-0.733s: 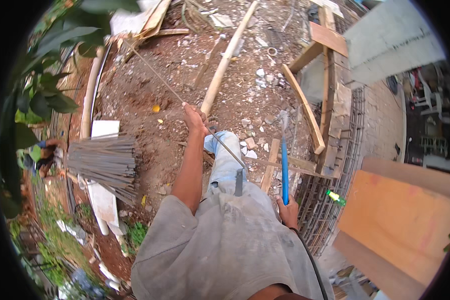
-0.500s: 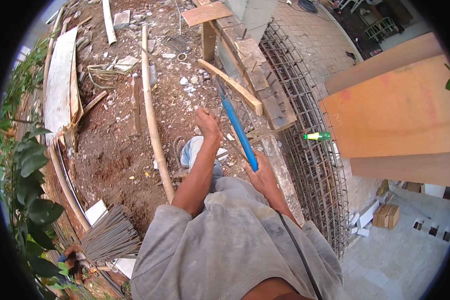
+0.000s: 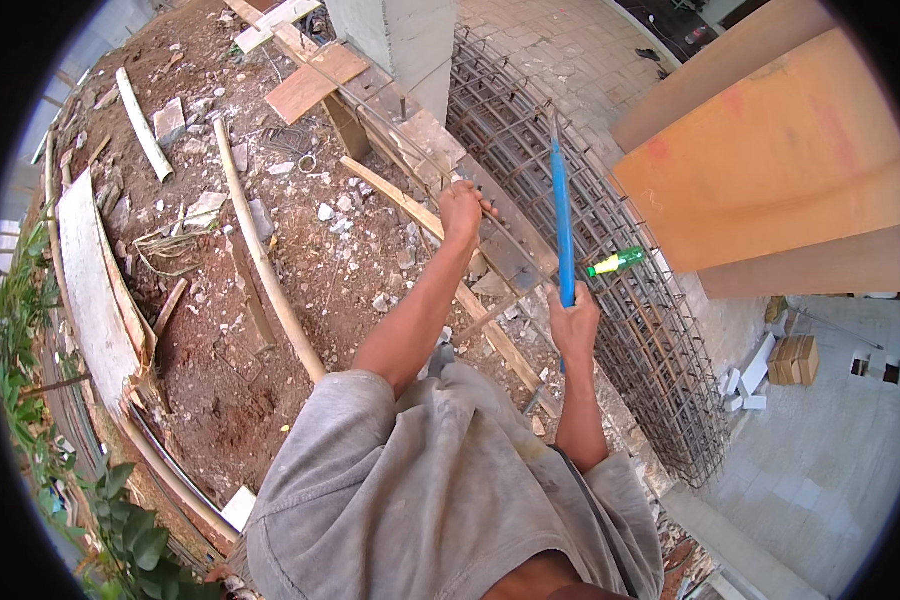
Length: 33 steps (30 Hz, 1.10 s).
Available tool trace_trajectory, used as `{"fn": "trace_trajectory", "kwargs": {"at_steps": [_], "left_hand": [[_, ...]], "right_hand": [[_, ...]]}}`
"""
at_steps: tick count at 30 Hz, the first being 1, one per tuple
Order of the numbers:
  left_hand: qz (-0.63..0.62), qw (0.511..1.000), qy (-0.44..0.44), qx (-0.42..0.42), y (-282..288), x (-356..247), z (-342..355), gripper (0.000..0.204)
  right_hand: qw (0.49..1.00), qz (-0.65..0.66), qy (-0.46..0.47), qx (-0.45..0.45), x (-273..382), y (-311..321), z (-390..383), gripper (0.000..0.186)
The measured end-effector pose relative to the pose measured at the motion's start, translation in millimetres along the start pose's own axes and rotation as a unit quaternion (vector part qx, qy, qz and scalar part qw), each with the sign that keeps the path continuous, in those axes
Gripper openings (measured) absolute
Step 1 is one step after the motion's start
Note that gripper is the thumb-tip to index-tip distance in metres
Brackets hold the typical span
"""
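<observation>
Gripping a blue rod (image 3: 562,225) — right hand (image 3: 573,325); left hand (image 3: 462,208) on rebar cage (image 3: 610,300).

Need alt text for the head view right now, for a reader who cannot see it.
A person's right hand grips a blue rod upright beside a rebar cage, while the left hand reaches to a thin steel bar above rubble-strewn dirt.

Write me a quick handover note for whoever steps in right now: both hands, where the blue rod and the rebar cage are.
Left hand: stretched forward, resting on the wooden formwork plank beside the rebar cage; whether it grips anything cannot be told.
Right hand: closed around the lower end of the blue rod, held upright over the cage.
A green bottle lies on the mesh.
Nothing shows the rod set into the cage yet.
</observation>
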<state>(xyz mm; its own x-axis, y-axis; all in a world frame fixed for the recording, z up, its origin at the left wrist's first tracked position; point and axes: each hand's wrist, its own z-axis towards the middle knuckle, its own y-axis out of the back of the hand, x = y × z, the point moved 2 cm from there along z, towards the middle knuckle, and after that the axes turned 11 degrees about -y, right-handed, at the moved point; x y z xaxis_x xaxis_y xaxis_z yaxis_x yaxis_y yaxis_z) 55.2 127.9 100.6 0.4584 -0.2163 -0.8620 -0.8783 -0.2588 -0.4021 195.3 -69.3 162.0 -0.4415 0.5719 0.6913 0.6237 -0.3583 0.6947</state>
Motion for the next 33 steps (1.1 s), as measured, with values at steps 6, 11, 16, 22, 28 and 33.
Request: {"fn": "trace_trajectory", "kwargs": {"at_steps": [6,11,16,22,28,33], "left_hand": [[0.248,0.94,0.121,0.198,41,-42,59,0.04],[0.349,0.934,0.037,0.07,121,-76,154,0.034],[0.356,0.928,0.013,0.107,146,-64,235,0.032],[0.424,0.896,-0.022,0.128,127,-18,278,0.035],[0.582,0.785,0.028,0.211,111,-2,325,0.051],[0.568,0.788,0.06,0.229,114,4,348,0.039]], "right_hand": [[0.999,0.0,-0.04,0.019,25,-21,41,0.032],[0.992,-0.032,-0.101,0.062,-23,-35,55,0.032],[0.988,-0.024,-0.155,0.007,-50,-63,57,0.035],[0.967,0.03,-0.25,-0.033,-79,-62,41,0.034],[0.957,0.034,-0.279,-0.077,-115,-58,19,0.031],[0.961,0.007,-0.213,-0.178,-111,-58,-22,0.028]]}}
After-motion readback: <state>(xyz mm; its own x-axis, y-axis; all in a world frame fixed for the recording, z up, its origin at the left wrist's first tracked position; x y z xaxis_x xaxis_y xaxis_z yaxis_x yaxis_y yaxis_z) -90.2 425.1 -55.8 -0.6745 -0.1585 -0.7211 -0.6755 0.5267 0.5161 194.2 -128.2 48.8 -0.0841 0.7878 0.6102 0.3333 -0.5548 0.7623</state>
